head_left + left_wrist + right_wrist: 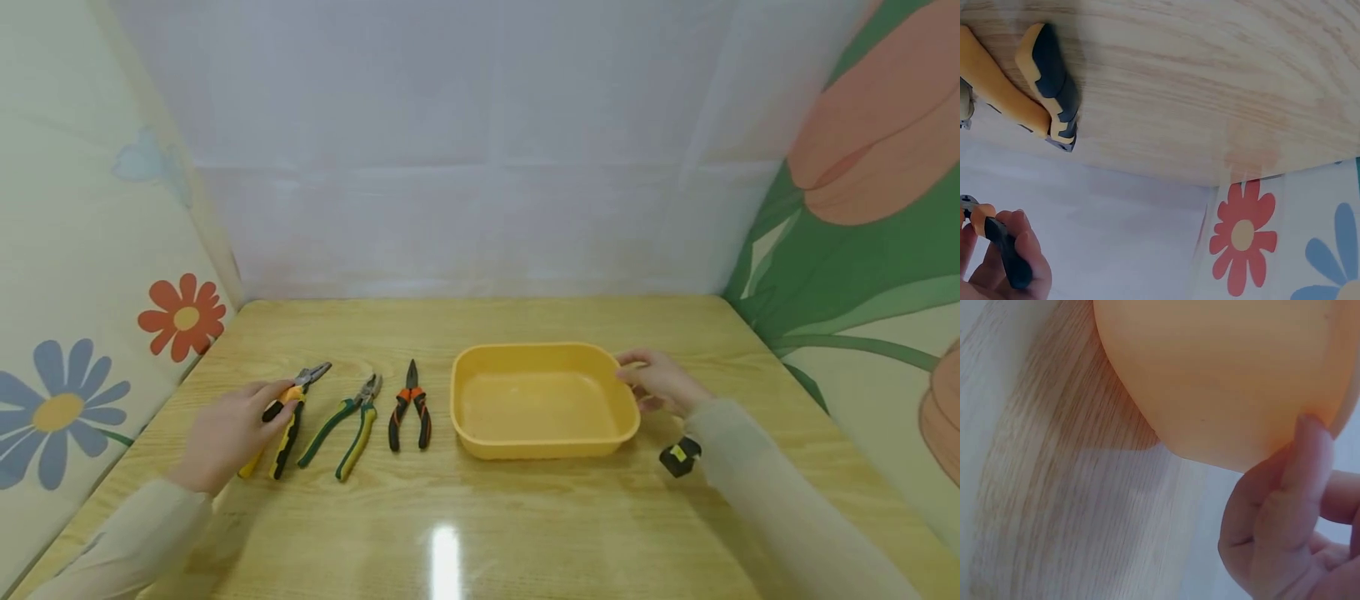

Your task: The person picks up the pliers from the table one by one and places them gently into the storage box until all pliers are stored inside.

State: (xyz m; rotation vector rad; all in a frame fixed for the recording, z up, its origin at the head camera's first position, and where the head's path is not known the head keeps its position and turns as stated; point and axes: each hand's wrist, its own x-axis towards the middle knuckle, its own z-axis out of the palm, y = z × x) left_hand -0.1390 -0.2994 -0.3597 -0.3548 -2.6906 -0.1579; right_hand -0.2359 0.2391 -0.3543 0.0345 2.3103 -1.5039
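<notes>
My left hand point(225, 429) grips yellow-and-black pliers point(288, 437) at the left of the table, fingers and thumb around the upper handles; the metal jaws point away to the right. Whether the pliers touch the table, I cannot tell. In the left wrist view, the same pliers' handles point(1054, 87) spread apart, and part of the hand point(1025, 253) shows in the lower left corner. On the other side, my right hand point(660, 383) pinches the right rim of a yellow plastic basin point(543, 448). Its thumb point(1310, 456) presses on the basin wall in the right wrist view.
Green-and-yellow pliers point(356, 429) and orange-and-black long-nose pliers point(411, 408) lie between the left hand and the basin. A small black-and-yellow tape measure point(678, 457) sits by the right sleeve. White cloth point(480, 167) hangs behind the wooden table point(360, 533).
</notes>
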